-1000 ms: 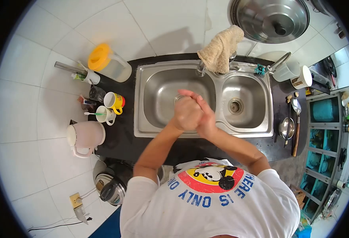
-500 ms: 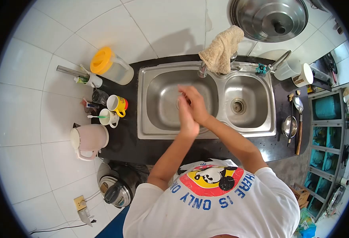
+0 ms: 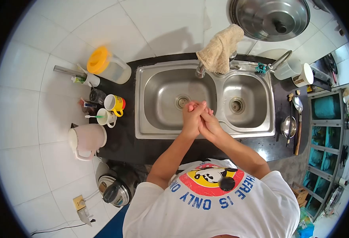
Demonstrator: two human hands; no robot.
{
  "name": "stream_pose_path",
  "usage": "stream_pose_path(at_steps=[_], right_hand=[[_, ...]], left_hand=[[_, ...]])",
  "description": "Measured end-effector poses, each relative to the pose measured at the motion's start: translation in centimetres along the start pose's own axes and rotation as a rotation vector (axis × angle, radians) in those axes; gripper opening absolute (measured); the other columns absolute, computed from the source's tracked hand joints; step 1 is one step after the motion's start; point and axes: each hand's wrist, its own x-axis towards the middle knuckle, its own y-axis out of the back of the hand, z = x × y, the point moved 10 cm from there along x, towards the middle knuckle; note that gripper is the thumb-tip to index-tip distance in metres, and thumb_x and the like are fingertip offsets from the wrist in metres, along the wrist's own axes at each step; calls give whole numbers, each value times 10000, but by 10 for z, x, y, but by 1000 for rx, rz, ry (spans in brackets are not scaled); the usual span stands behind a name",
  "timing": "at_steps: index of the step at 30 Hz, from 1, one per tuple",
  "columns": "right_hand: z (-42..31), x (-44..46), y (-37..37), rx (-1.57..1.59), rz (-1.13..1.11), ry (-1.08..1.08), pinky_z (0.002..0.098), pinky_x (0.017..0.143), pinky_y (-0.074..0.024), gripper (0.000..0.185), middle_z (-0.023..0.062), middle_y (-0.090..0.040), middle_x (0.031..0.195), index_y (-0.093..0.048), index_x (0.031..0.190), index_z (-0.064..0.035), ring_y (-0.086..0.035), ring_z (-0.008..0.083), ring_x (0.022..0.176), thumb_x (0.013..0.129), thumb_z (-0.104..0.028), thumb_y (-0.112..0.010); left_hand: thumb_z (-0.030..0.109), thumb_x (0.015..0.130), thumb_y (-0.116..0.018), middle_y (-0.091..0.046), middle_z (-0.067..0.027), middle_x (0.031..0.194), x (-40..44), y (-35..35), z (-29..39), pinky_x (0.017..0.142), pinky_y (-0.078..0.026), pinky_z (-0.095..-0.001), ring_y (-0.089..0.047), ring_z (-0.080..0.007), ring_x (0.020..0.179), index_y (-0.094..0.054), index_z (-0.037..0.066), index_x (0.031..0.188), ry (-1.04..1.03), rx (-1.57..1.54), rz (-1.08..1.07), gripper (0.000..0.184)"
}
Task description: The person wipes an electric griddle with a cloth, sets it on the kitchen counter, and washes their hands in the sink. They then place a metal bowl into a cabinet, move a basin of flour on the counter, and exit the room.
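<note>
My left hand (image 3: pixel 191 120) and my right hand (image 3: pixel 211 123) are clasped together, palm to palm, with the fingers laced through each other. Both are closed round one another, and no object shows between them; the palms are hidden. They are over the right front part of the large left basin (image 3: pixel 158 95) of the steel sink (image 3: pixel 139 104). Behind them a drain (image 3: pixel 182 102) shows in the basin floor. A beige cloth (image 3: pixel 221 47) drapes over the faucet (image 3: pixel 200 70) at the back.
Left of the sink stand a yellow-lidded pitcher (image 3: pixel 115 69), a yellow mug (image 3: pixel 119 106), a white mug (image 3: pixel 106 118) and a pink kettle (image 3: pixel 93 137). To the right are the small basin (image 3: pixel 246 85), a steel bowl (image 3: pixel 288 127) and a long-handled spatula (image 3: pixel 298 123).
My hands have moved down toward me and slightly right. Before, they were pressed against each other at an angle; now the fingers are interlaced. The left basin's drain has come into view.
</note>
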Motion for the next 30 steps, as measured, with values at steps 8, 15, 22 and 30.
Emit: stream_pose_path(at_steps=[8, 15, 22, 30], right_hand=[[-53, -29, -6, -1919, -518, 711, 292, 781, -481, 266, 145, -615, 1095, -585, 1139, -20, -619, 227, 916, 879, -65, -553], [-260, 0, 50, -1697, 711, 761, 408, 602, -464, 405, 185, -624, 687, -615, 770, -7, -641, 304, 680, 942, -339, -458], [-278, 42, 9, -2221, 933, 755, 489, 644, -480, 472, 226, -623, 735, -612, 714, -16, -609, 408, 713, 932, -384, -412], [-266, 35, 16, -2258, 956, 746, 500, 618, -485, 412, 212, -626, 711, -611, 720, -34, -610, 408, 674, 920, -353, -442]], left_hand=[[299, 897, -572, -321, -3, 528, 59, 97, -66, 555, -414, -358, -382, -160, 502, -352, 127, 627, 245, -156, 384, 389], [275, 960, -421, -375, 12, 570, 73, 98, -45, 604, -401, -330, -371, -156, 511, -394, 147, 663, 422, -86, 517, 325], [346, 977, -376, -414, -13, 632, 100, 107, -43, 706, -436, -362, -428, -171, 616, -406, 141, 697, 323, -7, 406, 348], [419, 979, -262, -487, -198, 1248, 109, 126, -58, 1032, -342, -458, -470, -328, 1186, -445, -54, 1202, 508, 43, 375, 554]])
